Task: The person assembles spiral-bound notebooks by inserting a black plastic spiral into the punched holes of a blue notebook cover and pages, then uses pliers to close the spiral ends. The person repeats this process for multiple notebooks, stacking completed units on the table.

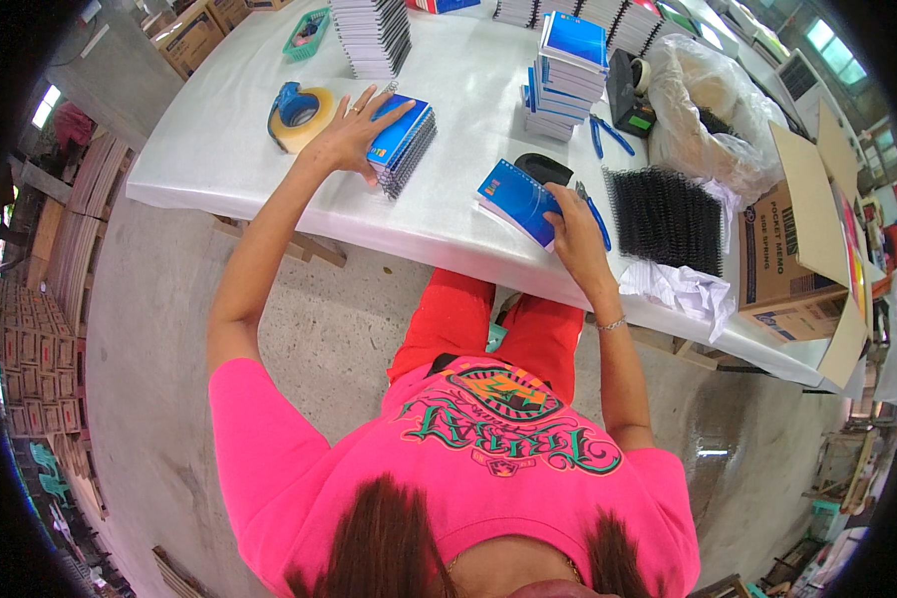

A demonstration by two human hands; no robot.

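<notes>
My left hand (345,138) rests with spread fingers against the left side and top of a small stack of spiral-bound notebooks (409,145) with blue covers. A blue-covered memo notebook (517,199) lies at the table's near edge, its right end between the thumb and fingers of my right hand (576,231). No wire binding shows along its edges. Just behind it sits a black rounded object (544,168), partly covered. Blue-handled pliers (594,214) lie beside my right hand, partly hidden by it.
A tape dispenser (301,118) stands left of my left hand. Farther back rise a tall notebook stack (371,38) and a pile of blue notebooks (568,75). Black binding coils (665,219), blue cutters (610,137), a plastic bag (713,110) and an open carton (782,254) occupy the right.
</notes>
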